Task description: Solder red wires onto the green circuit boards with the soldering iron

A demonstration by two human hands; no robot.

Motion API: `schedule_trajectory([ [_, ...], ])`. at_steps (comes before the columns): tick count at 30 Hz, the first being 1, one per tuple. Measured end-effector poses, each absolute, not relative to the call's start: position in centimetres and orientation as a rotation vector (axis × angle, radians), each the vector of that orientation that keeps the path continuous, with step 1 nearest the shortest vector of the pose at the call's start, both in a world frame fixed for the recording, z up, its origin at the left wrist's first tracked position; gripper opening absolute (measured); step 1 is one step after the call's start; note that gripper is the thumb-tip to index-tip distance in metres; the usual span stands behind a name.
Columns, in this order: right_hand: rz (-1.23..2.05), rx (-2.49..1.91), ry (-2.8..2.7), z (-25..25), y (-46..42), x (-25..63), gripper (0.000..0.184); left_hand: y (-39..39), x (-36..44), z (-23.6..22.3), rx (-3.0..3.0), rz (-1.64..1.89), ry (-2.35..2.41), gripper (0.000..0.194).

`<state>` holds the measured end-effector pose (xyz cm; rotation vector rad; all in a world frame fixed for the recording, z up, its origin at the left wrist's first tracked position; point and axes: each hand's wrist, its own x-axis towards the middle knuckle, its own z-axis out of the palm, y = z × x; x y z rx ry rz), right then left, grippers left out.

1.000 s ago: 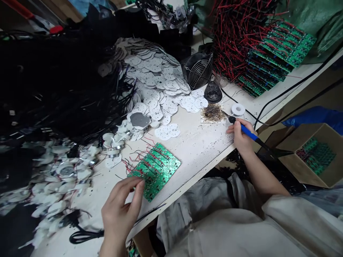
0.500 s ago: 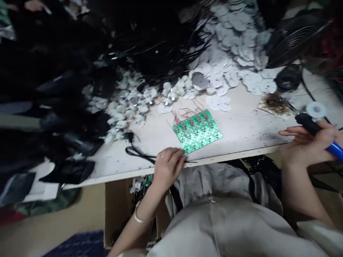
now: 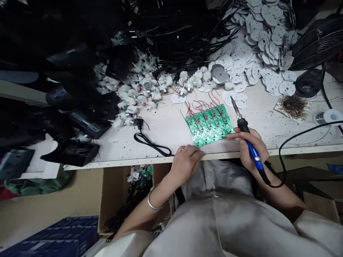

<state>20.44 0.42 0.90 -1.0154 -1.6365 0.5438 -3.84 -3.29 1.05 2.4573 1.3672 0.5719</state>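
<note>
A soldering iron [image 3: 252, 150] with a blue and black handle is held by my right hand [image 3: 254, 146], its metal tip pointing up and away over the table. The right fingertips lie at the near right corner of a green circuit board [image 3: 210, 125]. Rows of thin red and black wires [image 3: 205, 107] stick up from this board. Closed at the table's front edge, my left hand [image 3: 186, 162] is just by the board's near left corner; what its fingers hold, if anything, is hidden. A black power cable [image 3: 152, 144] runs in a loop up to the left hand.
White motor parts [image 3: 131, 100] pile up behind and left of the board. White discs [image 3: 241, 64] heap at the back right. Farther right are a stained soldering pad [image 3: 293, 107], a solder spool [image 3: 332, 117] and a black fan [image 3: 318, 44]. Black housings [image 3: 72, 151] crowd the left.
My right hand has brought the soldering iron leftward from the far right to beside the board. My left hand stays at the table edge near the board's corner. The camera view has shifted.
</note>
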Motion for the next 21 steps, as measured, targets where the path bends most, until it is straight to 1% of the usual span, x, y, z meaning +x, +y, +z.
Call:
schedule_trajectory([
  [5,0.573,-0.977,-1.81,1.0,0.6,18.7,0.027,-3.1,-4.3,1.5,1.933,0.986,1.437,0.013],
  [8,0.619,-0.993,-1.904,0.7,0.8,17.1,0.023,-2.8,-4.1,1.9,1.814,1.146,1.458,0.01],
  [11,0.655,-1.047,-1.957,0.1,1.1,15.7,0.016,-2.4,-3.7,1.8,1.798,1.235,1.385,0.007],
  [14,0.668,-0.985,-1.966,-0.1,1.2,14.9,0.013,-2.3,-3.5,2.0,1.784,1.289,1.353,0.007],
  [17,0.65,-0.915,-1.938,0.2,0.5,14.6,0.011,-3.0,-3.1,2.7,1.737,1.26,1.37,0.013],
  [18,0.641,-0.933,-1.922,0.3,0.3,14.5,0.011,-3.3,-2.9,2.8,1.697,1.191,1.391,0.017],
  [21,0.652,-0.983,-1.902,-0.1,0.1,14.4,0.012,-3.3,-2.6,2.1,1.648,1.353,1.343,0.023],
])
